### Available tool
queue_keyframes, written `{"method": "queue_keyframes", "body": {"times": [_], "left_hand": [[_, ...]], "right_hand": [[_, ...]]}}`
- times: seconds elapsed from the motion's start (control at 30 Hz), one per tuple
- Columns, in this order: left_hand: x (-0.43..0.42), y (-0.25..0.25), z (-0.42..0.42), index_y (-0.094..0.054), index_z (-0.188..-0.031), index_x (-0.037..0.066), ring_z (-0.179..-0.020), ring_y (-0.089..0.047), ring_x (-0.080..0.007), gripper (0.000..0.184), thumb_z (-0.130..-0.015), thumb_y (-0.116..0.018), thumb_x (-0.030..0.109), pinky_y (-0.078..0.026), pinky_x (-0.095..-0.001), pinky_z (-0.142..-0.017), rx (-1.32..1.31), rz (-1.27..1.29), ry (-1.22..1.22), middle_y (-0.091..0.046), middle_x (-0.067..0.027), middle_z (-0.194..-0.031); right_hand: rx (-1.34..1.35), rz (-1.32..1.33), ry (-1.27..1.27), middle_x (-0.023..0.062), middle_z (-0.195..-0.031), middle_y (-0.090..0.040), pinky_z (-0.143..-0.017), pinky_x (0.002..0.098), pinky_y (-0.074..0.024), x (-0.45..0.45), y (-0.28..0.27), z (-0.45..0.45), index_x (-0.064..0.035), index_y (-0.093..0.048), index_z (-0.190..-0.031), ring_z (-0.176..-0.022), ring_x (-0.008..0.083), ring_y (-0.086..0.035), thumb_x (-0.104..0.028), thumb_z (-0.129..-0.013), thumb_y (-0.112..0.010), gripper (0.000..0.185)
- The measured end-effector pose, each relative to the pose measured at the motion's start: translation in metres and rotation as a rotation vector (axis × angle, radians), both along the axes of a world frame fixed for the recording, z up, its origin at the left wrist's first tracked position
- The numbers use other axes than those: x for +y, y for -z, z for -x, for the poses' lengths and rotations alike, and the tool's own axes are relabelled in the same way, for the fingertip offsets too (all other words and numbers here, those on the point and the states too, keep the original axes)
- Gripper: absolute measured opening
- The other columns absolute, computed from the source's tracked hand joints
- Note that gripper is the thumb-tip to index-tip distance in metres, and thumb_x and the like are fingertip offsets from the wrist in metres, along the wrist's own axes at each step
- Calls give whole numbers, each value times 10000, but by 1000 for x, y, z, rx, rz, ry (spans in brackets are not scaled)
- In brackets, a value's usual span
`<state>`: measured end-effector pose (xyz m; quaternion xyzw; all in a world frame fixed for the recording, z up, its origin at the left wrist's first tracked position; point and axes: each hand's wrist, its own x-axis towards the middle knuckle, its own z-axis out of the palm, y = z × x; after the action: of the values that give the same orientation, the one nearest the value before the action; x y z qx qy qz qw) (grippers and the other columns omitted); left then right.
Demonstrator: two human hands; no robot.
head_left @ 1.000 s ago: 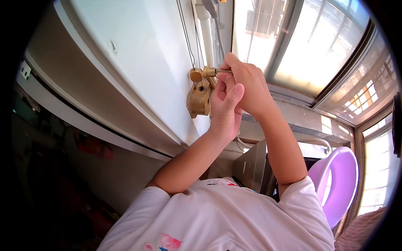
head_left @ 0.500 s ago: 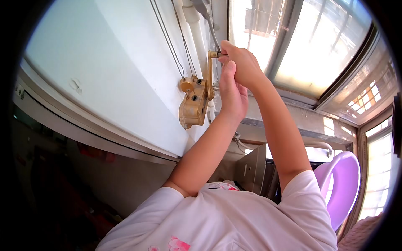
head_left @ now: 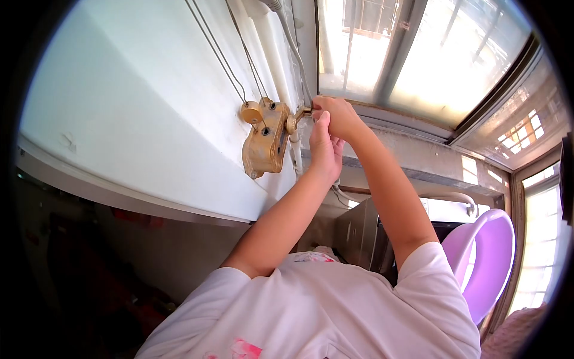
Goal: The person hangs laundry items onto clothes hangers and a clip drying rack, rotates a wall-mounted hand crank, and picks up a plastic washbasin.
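A yellowed metal hand-crank winch (head_left: 265,143) is fixed to the white wall, with thin wire cables (head_left: 218,51) running up from it. My right hand (head_left: 339,118) is closed around the handle of its crank arm (head_left: 302,112), at the right of the housing. The handle itself is mostly hidden in my fingers. Just below, my left hand (head_left: 324,152) presses up against the right one, thumb pointing up and fingers curled. What those fingers hold, if anything, is hidden.
White pipes (head_left: 269,54) and a grey hose (head_left: 291,36) run down the wall beside the winch. Barred windows (head_left: 454,60) are behind my hands. A purple basin (head_left: 493,263) stands on edge at the right, near a dark cabinet (head_left: 359,233).
The crank arm has swung from upright to pointing toward the window, and both hands have moved lower with it. The view has shifted a little, so the winch sits further left.
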<state>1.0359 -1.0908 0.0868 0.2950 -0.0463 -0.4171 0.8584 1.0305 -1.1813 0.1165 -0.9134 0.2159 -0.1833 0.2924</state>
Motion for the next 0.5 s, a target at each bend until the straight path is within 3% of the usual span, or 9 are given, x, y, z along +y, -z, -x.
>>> {"method": "queue_keyframes", "body": {"times": [0.27,0.5], "left_hand": [[56,45,11,-481,-1148,113,-1023,-508,-129,441,-845,-618,402,-394,-316,-908,-51,-84,176,-551,14,-1083],[102,47,26,-460,-1145,129,-1038,-497,-129,438,-827,-659,355,-388,-313,-911,-53,-58,259,-529,15,-1098]], "right_hand": [[95,-50,-90,180,-750,-619,-641,445,-448,42,31,32,-19,-609,-784,-725,389,-576,-171,-793,-560,160],[125,57,-100,179,-788,-642,-651,442,-460,86,35,60,-29,-602,-869,-749,379,-601,-162,-794,-545,164]]}}
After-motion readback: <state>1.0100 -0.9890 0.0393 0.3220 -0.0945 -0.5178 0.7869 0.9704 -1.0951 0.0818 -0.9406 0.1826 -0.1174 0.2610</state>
